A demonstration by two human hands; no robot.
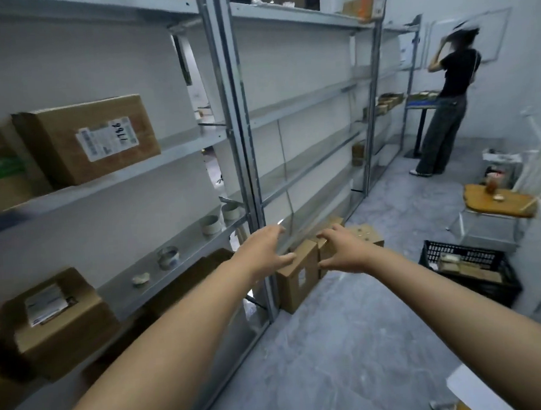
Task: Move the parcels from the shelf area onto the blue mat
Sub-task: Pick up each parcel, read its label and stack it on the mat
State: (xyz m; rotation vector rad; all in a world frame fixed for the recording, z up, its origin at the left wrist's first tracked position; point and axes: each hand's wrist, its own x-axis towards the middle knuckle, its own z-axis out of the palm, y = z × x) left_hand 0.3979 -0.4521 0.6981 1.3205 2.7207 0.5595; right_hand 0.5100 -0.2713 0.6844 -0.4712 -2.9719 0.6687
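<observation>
Brown cardboard parcels stand on the floor at the foot of the metal shelving (242, 118). The nearest is an upright box (298, 278), with more boxes (366, 236) behind it. My left hand (262, 252) reaches forward with spread fingers just left of and above the upright box. My right hand (343, 251) reaches beside it with fingers spread over the box behind; neither hand grips anything. A labelled parcel (87, 139) sits on the middle shelf at left. Another box (56, 322) sits on a lower shelf. The blue mat is out of view.
A person (448, 101) stands at the far end near a small table. A black plastic crate (470, 272) sits on the floor at right, with a wooden stool (498, 204) behind it. Tape rolls (168, 257) lie on the low shelf. Grey floor runs down the aisle.
</observation>
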